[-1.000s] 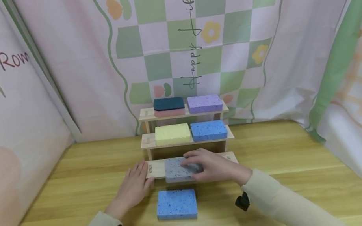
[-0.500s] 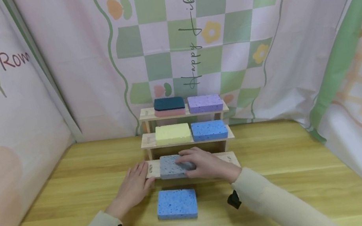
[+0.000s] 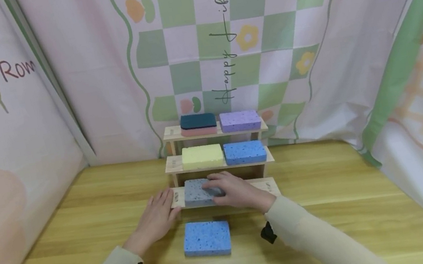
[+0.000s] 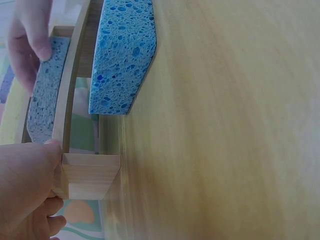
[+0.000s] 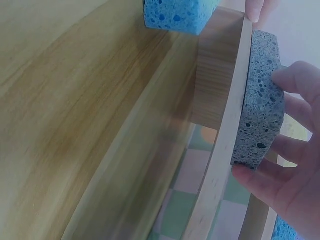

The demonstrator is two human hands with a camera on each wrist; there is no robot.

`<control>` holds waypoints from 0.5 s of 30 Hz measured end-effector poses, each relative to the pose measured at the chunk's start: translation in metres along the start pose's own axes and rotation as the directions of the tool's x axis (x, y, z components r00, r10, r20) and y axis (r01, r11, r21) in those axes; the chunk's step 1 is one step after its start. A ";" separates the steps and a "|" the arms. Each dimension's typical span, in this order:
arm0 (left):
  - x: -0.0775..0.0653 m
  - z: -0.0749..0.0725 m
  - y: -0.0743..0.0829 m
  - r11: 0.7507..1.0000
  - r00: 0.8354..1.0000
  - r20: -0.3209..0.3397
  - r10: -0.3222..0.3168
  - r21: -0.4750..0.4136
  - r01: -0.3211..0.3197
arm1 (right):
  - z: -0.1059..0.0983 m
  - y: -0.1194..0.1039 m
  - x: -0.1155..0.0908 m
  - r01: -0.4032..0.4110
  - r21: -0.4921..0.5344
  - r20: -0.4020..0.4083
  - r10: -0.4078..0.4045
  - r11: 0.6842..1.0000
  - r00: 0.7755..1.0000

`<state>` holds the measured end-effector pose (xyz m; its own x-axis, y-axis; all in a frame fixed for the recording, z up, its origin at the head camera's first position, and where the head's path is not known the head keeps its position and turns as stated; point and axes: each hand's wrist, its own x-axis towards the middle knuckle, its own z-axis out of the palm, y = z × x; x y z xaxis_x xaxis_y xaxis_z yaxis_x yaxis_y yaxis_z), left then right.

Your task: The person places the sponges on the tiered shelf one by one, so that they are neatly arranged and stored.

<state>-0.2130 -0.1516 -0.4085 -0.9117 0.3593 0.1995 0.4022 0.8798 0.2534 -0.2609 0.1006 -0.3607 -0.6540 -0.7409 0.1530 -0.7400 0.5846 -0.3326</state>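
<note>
My right hand [image 3: 238, 190] holds a grey speckled sponge [image 3: 193, 192] on the lowest step of a three-tier wooden stand [image 3: 264, 184]. In the right wrist view its thumb and fingers [image 5: 295, 80] lie round the sponge's end and top. At the left end of that step is my left hand [image 3: 155, 221], gripping the board's end with its thumb [image 4: 52, 150] at the front edge. The grey sponge sits close to it, lying flat on the board. In front of the stand, a blue sponge [image 3: 206, 239] lies on the table.
A yellow sponge [image 3: 201, 157] and another blue sponge [image 3: 244, 152] sit on the middle step. On the top step are a pink sponge with a dark green layer [image 3: 198, 124] and a purple sponge [image 3: 240, 120]. A checked curtain [image 3: 220, 56] hangs behind the wooden table [image 3: 333, 205].
My right hand has moved left and slightly back with the grey sponge, bringing it nearer the left end of the lowest step. My left hand has stayed in place.
</note>
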 end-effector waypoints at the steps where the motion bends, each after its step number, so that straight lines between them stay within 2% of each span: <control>1: 0.000 0.000 0.000 1.000 1.000 0.001 0.000 0.002 0.000 | 0.000 0.000 0.000 -0.001 0.001 0.001 0.001 1.000 1.000; 15: 0.001 0.002 -0.001 1.000 1.000 -0.011 -0.002 0.009 0.002 | 0.001 0.002 0.004 -0.020 0.014 0.043 0.019 1.000 0.999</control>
<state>-0.2143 -0.1514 -0.4109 -0.9114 0.3544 0.2090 0.3997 0.8832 0.2452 -0.2651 0.0985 -0.3621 -0.6606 -0.7432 0.1062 -0.7247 0.5944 -0.3486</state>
